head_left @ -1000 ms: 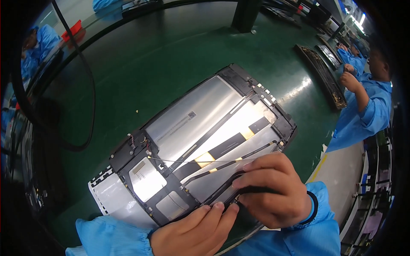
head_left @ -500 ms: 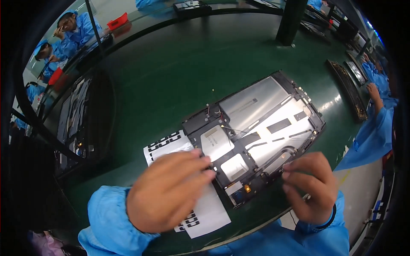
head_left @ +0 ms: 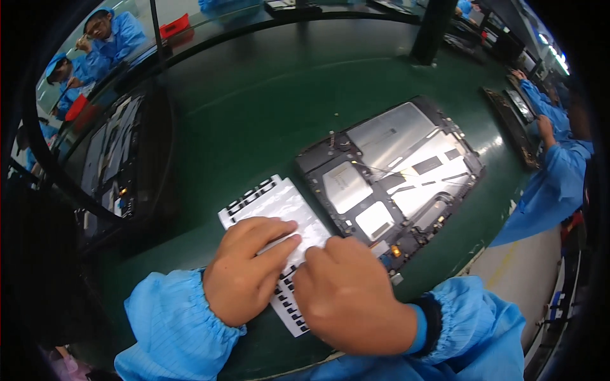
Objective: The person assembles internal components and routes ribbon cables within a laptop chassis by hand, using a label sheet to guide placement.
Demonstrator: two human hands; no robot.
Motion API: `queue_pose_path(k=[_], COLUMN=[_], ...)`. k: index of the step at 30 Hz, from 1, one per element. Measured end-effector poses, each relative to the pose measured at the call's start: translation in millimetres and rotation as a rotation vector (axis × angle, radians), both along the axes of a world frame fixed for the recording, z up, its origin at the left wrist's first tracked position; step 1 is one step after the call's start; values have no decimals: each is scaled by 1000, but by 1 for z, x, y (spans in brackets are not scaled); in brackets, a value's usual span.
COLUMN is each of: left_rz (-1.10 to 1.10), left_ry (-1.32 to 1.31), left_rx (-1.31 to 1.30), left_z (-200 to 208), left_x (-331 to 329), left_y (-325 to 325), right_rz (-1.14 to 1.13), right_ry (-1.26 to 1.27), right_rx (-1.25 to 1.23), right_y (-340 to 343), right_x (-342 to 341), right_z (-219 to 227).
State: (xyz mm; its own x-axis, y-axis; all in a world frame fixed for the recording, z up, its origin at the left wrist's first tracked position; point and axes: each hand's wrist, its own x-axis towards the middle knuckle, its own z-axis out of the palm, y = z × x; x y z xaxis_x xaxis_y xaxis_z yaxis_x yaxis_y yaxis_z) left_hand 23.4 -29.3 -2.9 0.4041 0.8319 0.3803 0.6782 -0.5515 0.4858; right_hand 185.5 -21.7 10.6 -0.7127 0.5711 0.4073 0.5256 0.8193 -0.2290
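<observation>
The L hand (head_left: pixel 248 273) lies w/ its fingertips on the white sheet (head_left: pixel 302 216), a narrow gap being visible b/w thumb & index finger; I see no thing gripped there. The R hand (head_left: pixel 349 295) is over the R side of the same sheet, w/ fingers curled inward; their tips are hidden under the hand, so I cannot tell if it is pinching sth. or not. This sheet, w/ rows of black pieces (head_left: pixel 259 189) along its upper L & lower edges, lies flat on the green table (head_left: pixel 254 127), in front of the person, & is partly covered by both hands. Just beside it, to the R & a bit farther away, is the opened device (head_left: pixel 394 130), lying at a slant, its silver plates & black frame parts facing up; a thin wire crosses it, & a small orange part (head_left: pixel 396 251) is at its near corner, close to the R hand. On the L side of the table stands another dark unit (head_left: pixel 111 152), well apart from the hands. At far R is a long black tray (head_left: pixel 511 130), near a co-worker in blue (head_left: pixel 540 190). In the bkgd, upper L: a red bin (head_left: pixel 175 26) & 2 more persons in blue.
</observation>
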Motion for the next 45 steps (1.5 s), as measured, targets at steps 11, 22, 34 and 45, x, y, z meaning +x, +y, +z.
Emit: queue_pose_path(k=[11, 22, 34, 45], left_rz=[123, 138, 57, -340], left_ry=[28, 67, 139, 131], left_rx=[16, 13, 6, 65], left_z=[3, 5, 9, 67], left_x=[6, 5, 8, 72], left_y=[-8, -7, -8, 33], right_rz=[-36, -15, 350, -146], right_ry=[179, 269, 348, 522], right_rx=[-43, -153, -152, -679], right_y=[-8, -9, -18, 84], right_x=[-11, -9, 34, 226], right_z=[-13, -15, 22, 36])
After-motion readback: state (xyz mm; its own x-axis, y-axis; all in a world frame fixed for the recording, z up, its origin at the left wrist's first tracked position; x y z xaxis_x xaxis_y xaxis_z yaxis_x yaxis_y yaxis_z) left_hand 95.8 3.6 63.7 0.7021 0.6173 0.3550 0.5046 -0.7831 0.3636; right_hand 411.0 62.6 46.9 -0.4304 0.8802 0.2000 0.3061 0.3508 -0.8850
